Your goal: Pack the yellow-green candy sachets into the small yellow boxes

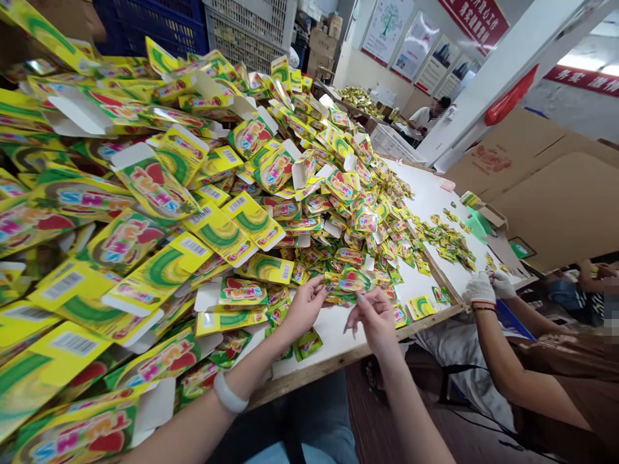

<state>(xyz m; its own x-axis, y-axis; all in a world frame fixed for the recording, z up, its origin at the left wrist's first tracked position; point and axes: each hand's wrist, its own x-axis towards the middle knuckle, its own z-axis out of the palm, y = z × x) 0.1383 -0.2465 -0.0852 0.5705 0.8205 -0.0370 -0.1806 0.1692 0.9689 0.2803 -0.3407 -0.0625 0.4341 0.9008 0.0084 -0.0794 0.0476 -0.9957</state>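
My left hand (305, 305), with a pale bangle on its wrist, pinches the left end of a shiny green and yellow candy packet (352, 281) above the table's front edge. Close to the packet's right end is my right hand (374, 317), palm turned inward. Its fingers are loosely bent and apart, and I see nothing held in them. Small yellow Twins boxes (242, 291), some with open white flaps, lie left of my left hand. Below that hand, a green candy packet (308, 345) rests on the white table (333, 328).
A high heap of yellow boxes (155, 187) covers the left and middle. A wooden strip (442, 283) crosses the table at right, beside scattered packets (447, 241). A co-worker's gloved hands (481, 290) are at the right edge. Plastic crates (251, 32) stand behind.
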